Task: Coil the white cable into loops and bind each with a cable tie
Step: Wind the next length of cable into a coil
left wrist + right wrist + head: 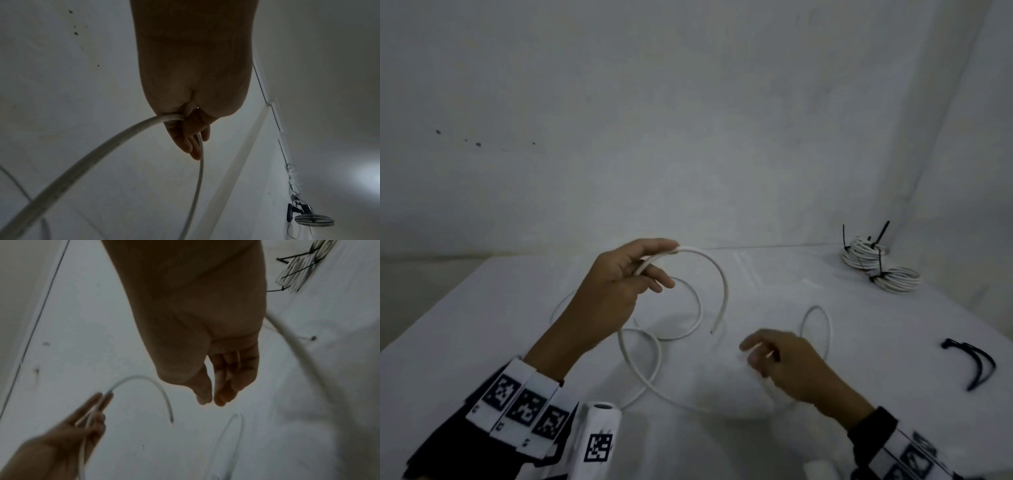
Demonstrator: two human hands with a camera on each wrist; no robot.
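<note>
Left hand (616,291) raised above the white table (825,342), fingers curled round the white cable (717,274) a little way back from its cut end, which arcs free and points down; rest of the cable sprawled in loose turns on the table between the hands. Right hand (787,366) low and blurred, fingers half curled near a strand; hold on it impossible to confirm. Two bound coils (876,263) at the far right corner, spare black cable ties (972,363) near right. Best to feed each new turn into the left grip at matching size, untwisting slack first, keeping crossings flat before reaching for a tie
</note>
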